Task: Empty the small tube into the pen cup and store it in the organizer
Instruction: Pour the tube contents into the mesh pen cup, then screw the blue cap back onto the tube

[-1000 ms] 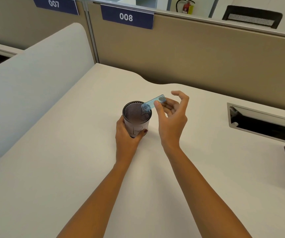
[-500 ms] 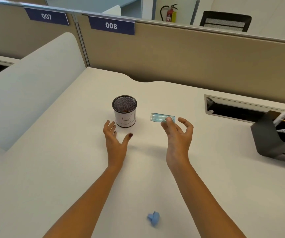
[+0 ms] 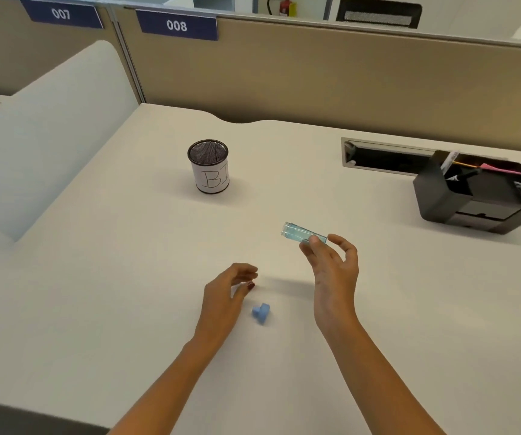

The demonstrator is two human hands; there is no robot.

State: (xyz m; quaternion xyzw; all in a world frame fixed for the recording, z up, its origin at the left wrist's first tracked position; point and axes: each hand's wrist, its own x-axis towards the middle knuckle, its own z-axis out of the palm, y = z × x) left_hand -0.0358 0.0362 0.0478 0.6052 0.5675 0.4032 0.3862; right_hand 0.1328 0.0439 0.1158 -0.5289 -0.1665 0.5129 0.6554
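While your right hand pinches the small tube at its right end, lying level above the desk, your left hand hangs loosely curled, empty, just beside the blue cap. Pen cup stands far left, organizer far right.

clear blue tube, black mesh cup, blue cap

The cup is black wire mesh with a white paper wrap, the tube clear bluish plastic, the cap matt blue. Organizer looks like matt black plastic, desk smooth and matt.
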